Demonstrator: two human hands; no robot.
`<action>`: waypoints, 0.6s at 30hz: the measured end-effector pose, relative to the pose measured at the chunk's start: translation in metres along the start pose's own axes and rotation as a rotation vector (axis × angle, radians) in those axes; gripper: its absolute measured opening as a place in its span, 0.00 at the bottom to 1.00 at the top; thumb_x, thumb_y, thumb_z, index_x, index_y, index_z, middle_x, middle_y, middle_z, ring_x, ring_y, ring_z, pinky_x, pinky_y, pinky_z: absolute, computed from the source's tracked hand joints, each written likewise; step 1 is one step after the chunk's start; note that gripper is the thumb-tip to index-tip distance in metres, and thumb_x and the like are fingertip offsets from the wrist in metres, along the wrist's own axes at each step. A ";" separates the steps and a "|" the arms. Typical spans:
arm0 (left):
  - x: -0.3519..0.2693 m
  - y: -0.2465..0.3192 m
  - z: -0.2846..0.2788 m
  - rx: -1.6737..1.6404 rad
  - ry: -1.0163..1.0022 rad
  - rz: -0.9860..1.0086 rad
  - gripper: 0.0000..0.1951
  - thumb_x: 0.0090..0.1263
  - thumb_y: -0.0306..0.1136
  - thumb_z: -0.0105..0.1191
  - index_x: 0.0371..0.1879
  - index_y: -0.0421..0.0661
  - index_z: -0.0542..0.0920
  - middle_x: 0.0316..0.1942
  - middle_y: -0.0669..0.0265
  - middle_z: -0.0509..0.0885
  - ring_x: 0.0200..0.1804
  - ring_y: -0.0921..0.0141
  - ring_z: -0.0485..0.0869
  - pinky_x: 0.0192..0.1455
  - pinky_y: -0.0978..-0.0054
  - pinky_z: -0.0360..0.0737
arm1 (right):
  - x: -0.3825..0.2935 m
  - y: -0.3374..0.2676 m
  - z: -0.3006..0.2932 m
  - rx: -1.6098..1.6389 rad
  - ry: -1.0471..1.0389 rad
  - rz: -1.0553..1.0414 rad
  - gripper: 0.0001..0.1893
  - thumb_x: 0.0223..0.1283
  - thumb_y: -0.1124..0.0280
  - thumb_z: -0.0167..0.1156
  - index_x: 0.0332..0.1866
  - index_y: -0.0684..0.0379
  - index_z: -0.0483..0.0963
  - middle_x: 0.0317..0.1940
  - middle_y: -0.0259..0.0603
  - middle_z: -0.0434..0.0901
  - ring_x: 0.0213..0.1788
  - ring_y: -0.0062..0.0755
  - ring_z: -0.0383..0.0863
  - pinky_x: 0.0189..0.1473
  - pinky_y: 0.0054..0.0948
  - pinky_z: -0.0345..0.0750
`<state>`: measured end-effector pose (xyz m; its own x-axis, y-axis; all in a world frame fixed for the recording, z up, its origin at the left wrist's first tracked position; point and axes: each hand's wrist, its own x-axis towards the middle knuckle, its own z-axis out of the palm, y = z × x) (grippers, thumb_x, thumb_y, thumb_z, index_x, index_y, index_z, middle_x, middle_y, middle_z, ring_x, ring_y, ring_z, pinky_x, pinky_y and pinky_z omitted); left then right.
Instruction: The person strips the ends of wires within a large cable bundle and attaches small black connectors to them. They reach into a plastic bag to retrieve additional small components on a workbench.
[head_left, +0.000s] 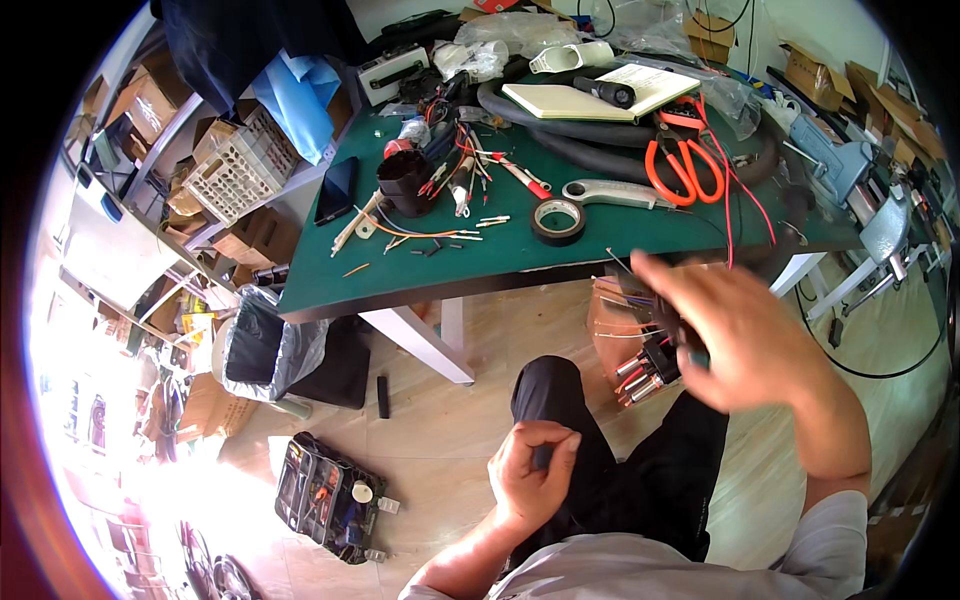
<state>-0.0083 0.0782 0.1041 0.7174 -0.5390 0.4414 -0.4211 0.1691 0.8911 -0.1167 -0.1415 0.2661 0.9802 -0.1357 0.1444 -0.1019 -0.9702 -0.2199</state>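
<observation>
My left hand (532, 472) is curled above my lap, its thumb and forefinger close together and nothing visible between them. Farther right, my blurred right hand (735, 330) is beside the table edge with its fingers spread. Beneath its palm and fingers is a dark, partly hidden thing; whether they grip it is unclear. Thin bare-ended wires (630, 327) and a black connector with metal pins (651, 369) show next to that hand. On the green tabletop (480, 259) ahead are black tape (558, 220), orange-handled scissors (684, 172) and a grey-handled tool (615, 193).
A black cylindrical part (406, 184), loose wires (420, 234), a phone (337, 190) and an open notebook (600, 94) lie on the table. A blue vise (832, 154) stands at right. A lined bin (262, 345) and an open tool bag (326, 495) are on the floor at left.
</observation>
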 end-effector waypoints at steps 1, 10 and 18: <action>0.002 -0.005 -0.004 0.037 0.009 -0.064 0.08 0.62 0.22 0.67 0.34 0.43 0.80 0.31 0.63 0.86 0.31 0.69 0.85 0.38 0.74 0.81 | 0.015 0.010 -0.005 -0.175 0.068 0.045 0.46 0.42 0.77 0.64 0.75 0.58 0.59 0.49 0.49 0.75 0.49 0.50 0.77 0.55 0.42 0.74; 0.010 -0.035 -0.021 0.093 0.018 -0.246 0.06 0.65 0.24 0.64 0.34 0.41 0.80 0.29 0.65 0.86 0.30 0.73 0.84 0.39 0.77 0.80 | 0.176 0.086 0.001 -0.293 -0.067 0.140 0.35 0.53 0.66 0.65 0.70 0.56 0.69 0.50 0.47 0.79 0.55 0.47 0.78 0.61 0.40 0.74; 0.011 -0.050 -0.027 0.047 0.054 -0.330 0.06 0.66 0.25 0.64 0.35 0.41 0.79 0.29 0.65 0.86 0.31 0.73 0.84 0.40 0.77 0.80 | 0.216 0.070 0.040 -0.402 0.267 -0.197 0.07 0.56 0.64 0.66 0.31 0.56 0.83 0.37 0.40 0.82 0.47 0.41 0.80 0.51 0.39 0.78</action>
<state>0.0356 0.0864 0.0669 0.8470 -0.5139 0.1360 -0.1856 -0.0462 0.9815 0.0947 -0.2308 0.2436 0.9151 0.0616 0.3986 -0.0288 -0.9758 0.2168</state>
